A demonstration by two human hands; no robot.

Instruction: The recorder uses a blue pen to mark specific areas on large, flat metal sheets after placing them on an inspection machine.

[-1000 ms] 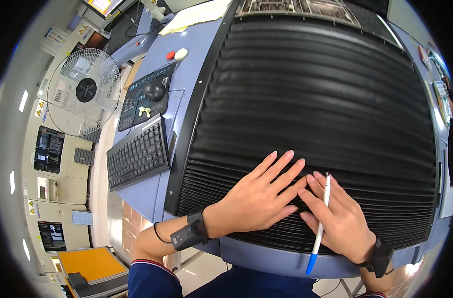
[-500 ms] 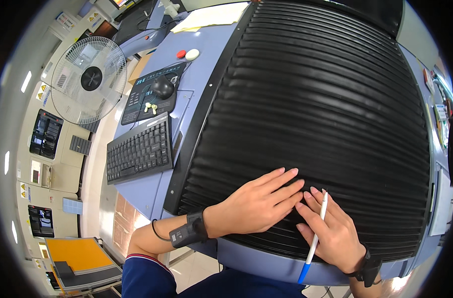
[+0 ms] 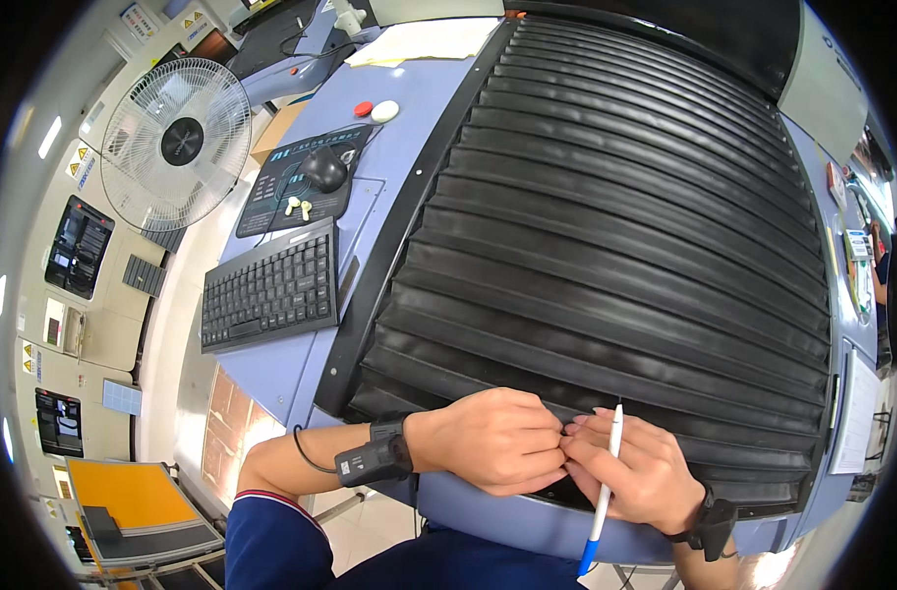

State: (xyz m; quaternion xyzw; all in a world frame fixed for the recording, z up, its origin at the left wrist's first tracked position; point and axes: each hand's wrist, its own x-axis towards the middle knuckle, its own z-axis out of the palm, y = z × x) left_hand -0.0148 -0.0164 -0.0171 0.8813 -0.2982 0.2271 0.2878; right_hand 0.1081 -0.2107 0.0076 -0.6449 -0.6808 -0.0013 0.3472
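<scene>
My left hand (image 3: 497, 441) lies over the near part of a black pleated bellows cover (image 3: 606, 265). Its fingers are curled down, and whatever they grip is hidden underneath. Close by on its right, my right hand (image 3: 645, 477) has bent fingers, with the fingertips almost touching the left hand. A slim white pen (image 3: 606, 492) with a blue end is held in the right hand, its dark tip pointing away from me and the blue end toward me. Both wrists wear black strapped devices.
Left of the cover, the blue-grey table (image 3: 419, 103) carries a black keyboard (image 3: 271, 285), a mouse (image 3: 323, 169) on a dark mat, two small earbuds (image 3: 297, 206), red and white round pieces and papers (image 3: 424, 42). A fan (image 3: 178, 143) stands further left. White sheets (image 3: 856, 413) lie at the right.
Both hands have come nearer to me. The left fingers, stretched flat before, are now curled under. The cover's folds stand out more and look wider apart. The pen stays in the right hand.
</scene>
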